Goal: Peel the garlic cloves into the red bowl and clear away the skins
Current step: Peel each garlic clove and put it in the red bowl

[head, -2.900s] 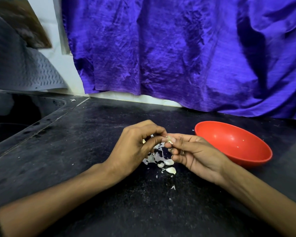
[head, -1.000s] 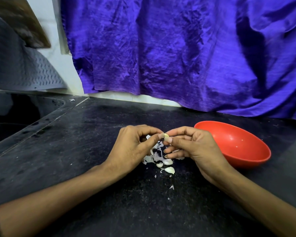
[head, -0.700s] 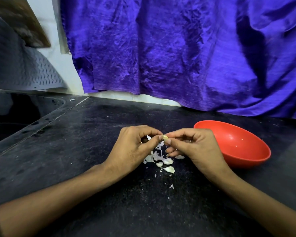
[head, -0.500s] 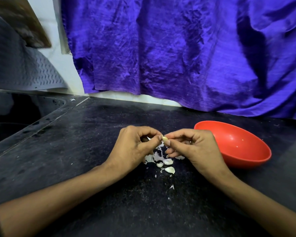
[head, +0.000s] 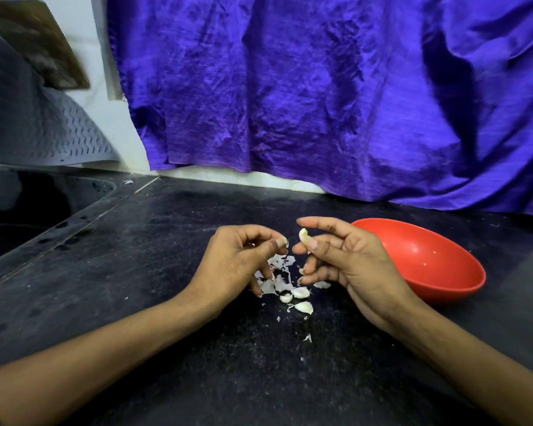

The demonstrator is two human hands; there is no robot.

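Cloves (head: 302,307) not yet peeled lie nearest, among torn skins (head: 277,272) on the dark counter (head: 166,272). Above them the left hand (head: 234,262) curls loosely, thumb and forefinger touching; whether they pinch a scrap of skin, I cannot tell. Just beside it, the right hand (head: 345,259) pinches the pale garlic clove (head: 303,235), its long axis upright. Beyond the right hand sits the red bowl (head: 456,290), so that hand is clearly the nearer for the drop.
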